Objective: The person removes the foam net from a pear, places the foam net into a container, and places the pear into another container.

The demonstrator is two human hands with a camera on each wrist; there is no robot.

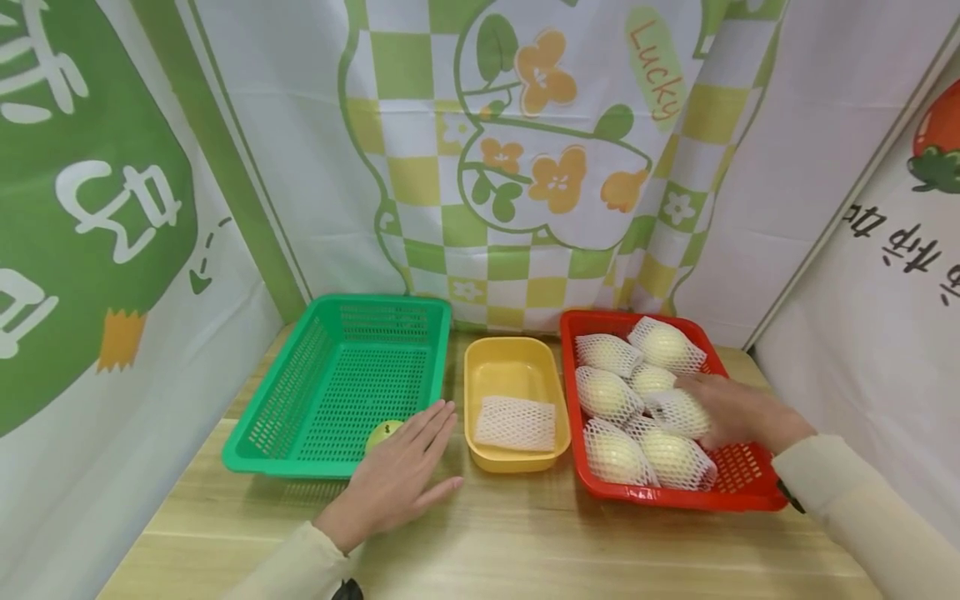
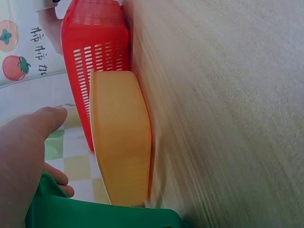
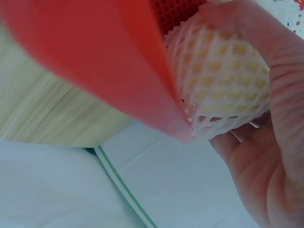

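My right hand reaches into the red basket and grips a pale yellow fruit in a white foam net. In the right wrist view, thumb and fingers curl round this netted fruit. Several more netted fruits lie beside it in the basket. My left hand is held flat, fingers straight and thumb apart, by the front right corner of the green basket; whether it touches the rim, I cannot tell. Partly hidden behind it is a yellow-green fruit with a small dark mark.
Between the baskets stands a yellow tub with an empty white foam net inside. All three containers rest on a wooden table. A printed curtain hangs close behind, and white cloth walls close the sides.
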